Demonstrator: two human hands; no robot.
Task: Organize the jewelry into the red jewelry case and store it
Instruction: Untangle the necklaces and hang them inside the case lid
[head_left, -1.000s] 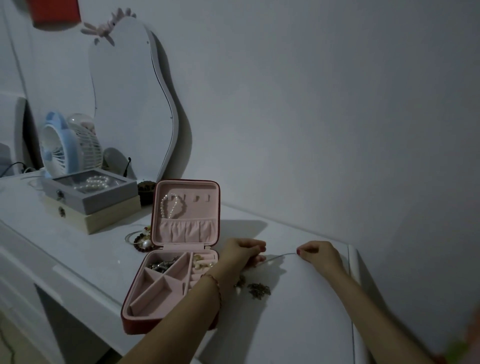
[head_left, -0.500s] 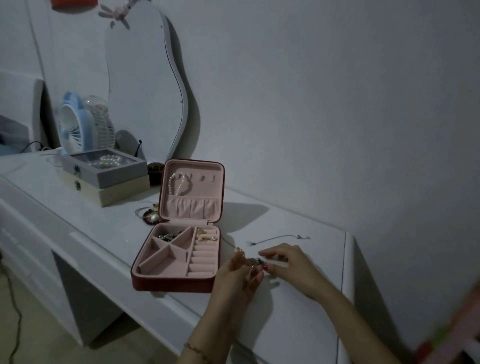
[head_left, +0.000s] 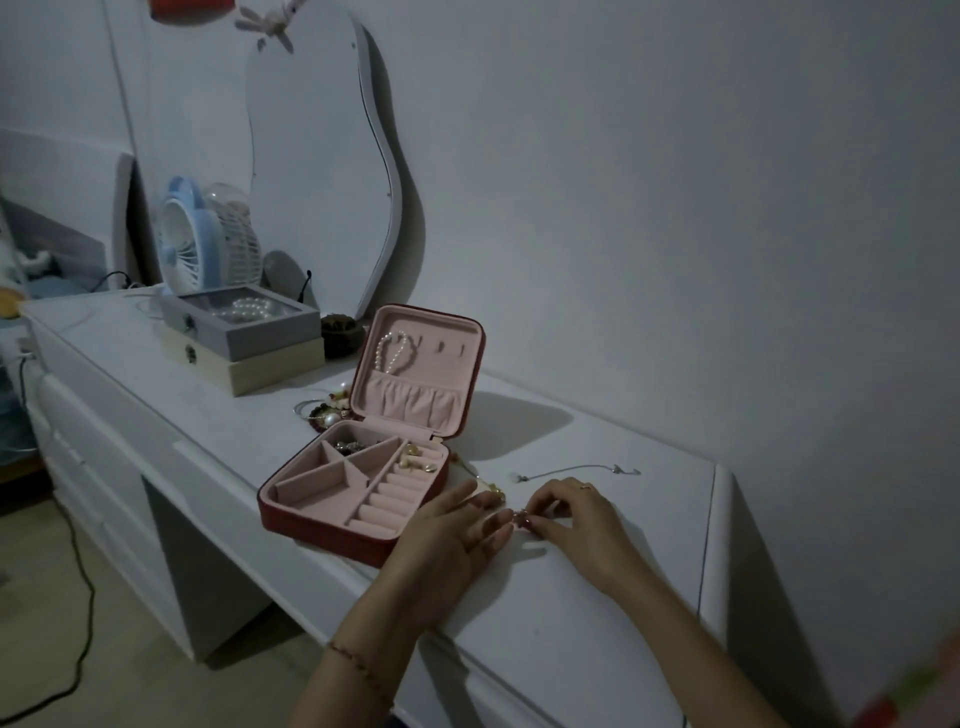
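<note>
The red jewelry case (head_left: 317, 525) lies open on the white dresser, its pink lid upright with a pearl bracelet (head_left: 393, 353) hanging inside. Small pieces sit in its back compartments (head_left: 358, 446). Right of the case, my right hand (head_left: 579, 522) pinches a small dark red piece (head_left: 522, 517) on the dresser top. My left hand (head_left: 452, 540) reaches in with fairly straight fingers whose tips touch the same piece. A thin silver chain (head_left: 571, 470) lies stretched out just behind my hands. A small gold item (head_left: 493, 489) lies by my left thumb.
More jewelry (head_left: 324, 410) lies piled left of the case lid. Two stacked boxes (head_left: 244, 343), the grey top one holding pearls, stand further left with two small fans (head_left: 208, 239) and a wavy mirror (head_left: 322, 171) behind. The dresser's right edge (head_left: 722, 519) is close to my right hand.
A second ago both hands held the silver chain stretched between them. The chain now lies on the dresser, and both hands have come nearer to me onto the small dark red piece.
</note>
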